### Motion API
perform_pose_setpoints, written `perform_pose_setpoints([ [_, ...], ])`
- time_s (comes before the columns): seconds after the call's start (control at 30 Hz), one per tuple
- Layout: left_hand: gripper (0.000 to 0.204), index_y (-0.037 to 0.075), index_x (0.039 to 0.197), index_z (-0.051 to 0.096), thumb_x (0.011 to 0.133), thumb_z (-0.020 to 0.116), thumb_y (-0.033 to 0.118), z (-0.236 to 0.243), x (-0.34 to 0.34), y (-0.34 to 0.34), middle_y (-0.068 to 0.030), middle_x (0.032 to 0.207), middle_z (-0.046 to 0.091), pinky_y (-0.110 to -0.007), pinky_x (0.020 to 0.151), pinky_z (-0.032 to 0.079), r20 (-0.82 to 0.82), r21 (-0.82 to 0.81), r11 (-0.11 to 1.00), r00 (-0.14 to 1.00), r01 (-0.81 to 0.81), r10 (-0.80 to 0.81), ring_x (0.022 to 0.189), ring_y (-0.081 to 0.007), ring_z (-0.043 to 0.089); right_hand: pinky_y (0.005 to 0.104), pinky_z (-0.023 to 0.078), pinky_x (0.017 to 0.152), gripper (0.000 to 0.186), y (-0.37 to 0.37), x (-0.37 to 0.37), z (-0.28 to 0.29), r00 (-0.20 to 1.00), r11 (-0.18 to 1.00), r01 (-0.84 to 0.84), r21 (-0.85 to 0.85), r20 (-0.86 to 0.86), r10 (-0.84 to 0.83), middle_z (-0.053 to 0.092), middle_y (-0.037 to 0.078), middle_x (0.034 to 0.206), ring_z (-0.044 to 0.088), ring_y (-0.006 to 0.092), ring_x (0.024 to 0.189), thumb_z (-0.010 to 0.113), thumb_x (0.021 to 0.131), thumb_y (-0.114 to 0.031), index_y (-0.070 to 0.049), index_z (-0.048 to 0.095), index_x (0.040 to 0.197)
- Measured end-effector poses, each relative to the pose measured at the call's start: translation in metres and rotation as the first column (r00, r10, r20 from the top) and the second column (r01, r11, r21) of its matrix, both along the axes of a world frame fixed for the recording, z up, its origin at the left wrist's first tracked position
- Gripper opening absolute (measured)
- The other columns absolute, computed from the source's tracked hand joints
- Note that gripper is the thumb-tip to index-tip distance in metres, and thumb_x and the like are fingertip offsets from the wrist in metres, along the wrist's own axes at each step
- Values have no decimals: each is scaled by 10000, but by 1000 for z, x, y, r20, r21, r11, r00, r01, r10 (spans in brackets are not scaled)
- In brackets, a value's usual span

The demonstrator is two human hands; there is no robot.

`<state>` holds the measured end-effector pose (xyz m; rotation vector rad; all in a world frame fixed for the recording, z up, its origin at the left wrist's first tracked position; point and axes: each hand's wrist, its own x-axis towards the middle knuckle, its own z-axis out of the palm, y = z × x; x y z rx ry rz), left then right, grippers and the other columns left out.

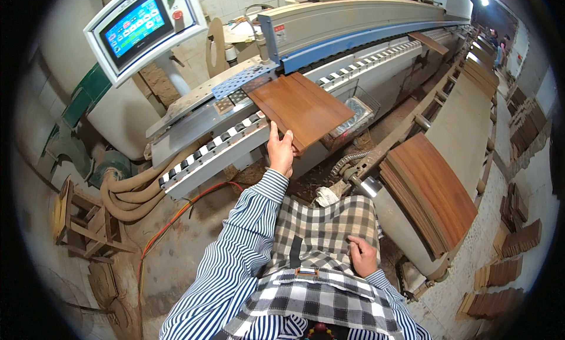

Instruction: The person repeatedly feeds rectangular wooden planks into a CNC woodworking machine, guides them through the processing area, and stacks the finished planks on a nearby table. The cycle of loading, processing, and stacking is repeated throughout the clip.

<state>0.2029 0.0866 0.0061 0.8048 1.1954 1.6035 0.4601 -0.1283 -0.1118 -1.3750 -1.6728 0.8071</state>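
Note:
A brown wood-grain board [303, 107] lies flat at the infeed of a long edge-banding machine [353, 28]. Its far edge meets the machine bed by the blue guard, while the near part juts out over the front. My left hand [280, 150] grips the board's near left corner, with fingers along the edge and some tucked beneath. Low in front of my checked apron [323, 225] is my right hand [362, 256], its fingers loosely curled with nothing visible in them. To its right, a stack of similar boards [429, 187] rests on a conveyor.
A control screen [135, 28] with green and red buttons stands at upper left. Black-and-white rollers [215, 143] line the machine's front. Thick hoses [126, 193], an orange cable [170, 222] and a wooden stool [85, 222] are at left. Board piles [491, 302] sit along the right.

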Motion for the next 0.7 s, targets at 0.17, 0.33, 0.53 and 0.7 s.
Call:
perform_pose_setpoints([
  [0.17,601,95,1433,117,925,436,118,-7,31,35,-16,728,521,-229,440,428,-71,-3,1000,997,-8,8,494,-69,434,301,477,562,202,-2,48,38,966,967,255,-23,-30,-255,612,97,655,614,186,591,503,843,-56,14,606,1001],
  [0.33,492,109,1405,201,957,353,244,-32,79,58,-92,867,614,-244,526,487,189,-3,998,980,58,-57,625,-130,585,317,449,733,227,-7,129,72,677,659,686,308,64,-734,591,109,846,562,210,773,499,870,-71,2,585,1066],
  [0.53,681,144,1429,187,841,517,49,-74,189,43,-160,1436,245,-374,1004,338,-523,-166,708,547,687,-654,1270,-279,326,324,370,915,403,-19,222,43,343,347,915,206,57,-938,484,144,1198,466,219,1082,510,899,-148,3,449,1267],
  [0.7,741,75,1409,222,781,606,161,-75,218,48,-212,1446,195,-355,1089,198,-648,-293,659,364,692,-670,1343,-322,195,318,311,1005,505,-11,237,31,478,552,829,-87,-400,-782,402,160,1335,399,235,1206,491,922,-215,57,350,1323],
])
